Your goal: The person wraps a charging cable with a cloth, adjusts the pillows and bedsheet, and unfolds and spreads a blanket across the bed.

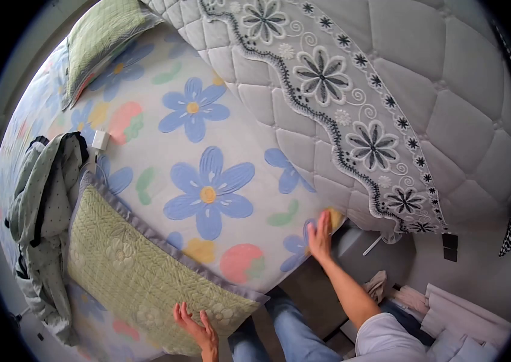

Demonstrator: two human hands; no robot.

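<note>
My left hand (pixel 197 329) is over the lower right part of a green quilted pillow (pixel 129 253) with a grey border. Its fingers are apart and curve slightly; whether they touch the fabric I cannot tell. Farther right, my right hand (pixel 320 236) lies at the edge of the bed sheet (pixel 153 208), fingers stretched out and holding nothing. Large blue flowers and pink strawberries pattern this white sheet. Just beyond the right hand is the corner of a grey quilted bedspread (pixel 309 151), with a band of embroidered flowers.
A second green pillow (pixel 101 45) lies at the far left corner. Crumpled grey-green clothing (pixel 47 223) is beside the nearer pillow, near a white charger (pixel 100 140) with a cable. On the lower right are a dark grey cabinet (pixel 361 247) and folded pale fabrics (pixel 466 317).
</note>
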